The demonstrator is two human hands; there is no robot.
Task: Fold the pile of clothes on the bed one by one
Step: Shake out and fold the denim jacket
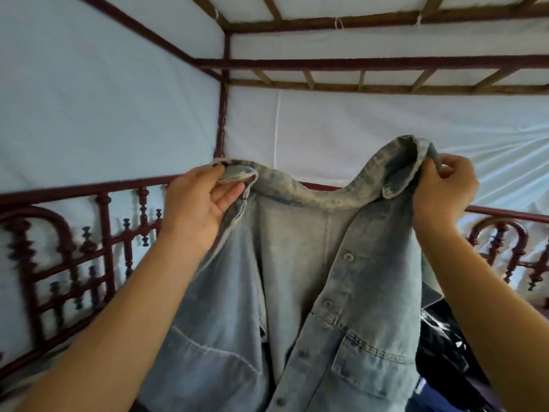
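Note:
A faded light-blue denim jacket (297, 263) hangs in the air in front of me, its inside facing me and its front open. My left hand (199, 206) pinches the left end of the collar. My right hand (442, 191) grips the right shoulder by the collar, held slightly higher. The buttoned placket and a chest pocket hang down the right half. Dark clothes of the pile (442, 346) show behind the jacket at the lower right; the bed surface itself is hidden by the jacket.
A dark red wooden bed rail (89, 248) with turned spindles runs along the left and continues at the far right. White cloth (104, 99) lines the canopy frame's walls and roof. A corner post (221, 114) rises behind the jacket.

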